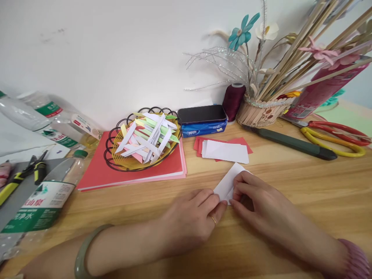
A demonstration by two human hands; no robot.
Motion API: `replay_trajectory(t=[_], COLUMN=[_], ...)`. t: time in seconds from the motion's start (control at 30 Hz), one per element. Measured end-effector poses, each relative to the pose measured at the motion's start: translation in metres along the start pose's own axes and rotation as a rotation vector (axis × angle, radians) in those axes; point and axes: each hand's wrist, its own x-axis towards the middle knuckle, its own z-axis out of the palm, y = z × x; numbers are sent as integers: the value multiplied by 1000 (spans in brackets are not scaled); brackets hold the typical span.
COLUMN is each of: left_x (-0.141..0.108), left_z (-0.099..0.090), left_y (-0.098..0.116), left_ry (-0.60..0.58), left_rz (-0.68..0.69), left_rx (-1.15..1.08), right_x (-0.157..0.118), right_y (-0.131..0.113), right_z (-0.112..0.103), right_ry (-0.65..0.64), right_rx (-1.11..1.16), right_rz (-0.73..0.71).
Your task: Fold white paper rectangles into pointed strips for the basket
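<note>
Both hands are on one small piece of white paper [225,186] at the wooden table, with a fold in it near the fingertips. My left hand [194,213], with a ring and a bangle on its arm, pinches the paper's near left edge. At the near right side, my right hand [258,201] has its thumb and fingers closed on the paper. Just behind lies a stack of white paper strips [226,151] on top of red paper strips [245,144]. To the left, folded paper pieces [151,135] in several colours fill a yellow basket [122,164] with a black looped rim.
Red paper sheets [90,174] lie under the basket. A phone [202,114] rests on a blue packet [203,128], beside a dark thread spool [233,101]. Scissors [334,133] and a dark green-handled tool [296,143] lie right. Plastic bottles [43,205] and pliers [26,170] are left.
</note>
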Motion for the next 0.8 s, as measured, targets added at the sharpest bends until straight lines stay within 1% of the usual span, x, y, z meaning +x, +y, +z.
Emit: replay_trajectory(t=[0.23, 0.43, 0.5, 0.6, 0.63, 0.7, 0.8], left_x=[0, 0, 2, 3, 3, 2, 1], left_z=[0, 1, 0, -3, -4, -6, -7], left_y=[-1, 0, 0, -1, -2, -2, -3], left_ry=[-28, -24, -42, -58, -57, -45, -38], left_rz=[-12, -16, -3, 28, 42, 66, 90], left_rx=[-26, -11, -2, 9, 13, 18, 36], right_x=[-1, -6, -12, -27, -33, -42, -51], right_y=[-2, -2, 0, 7, 9, 13, 19], right_z=[0, 0, 0, 1, 2, 4, 4], right_ry=[7, 73, 85, 78, 95, 115, 126], right_rx=[-26, -38, -60, -181, -223, -280, -329], right_rz=[-4, -60, -132, -338, -394, -443, -467])
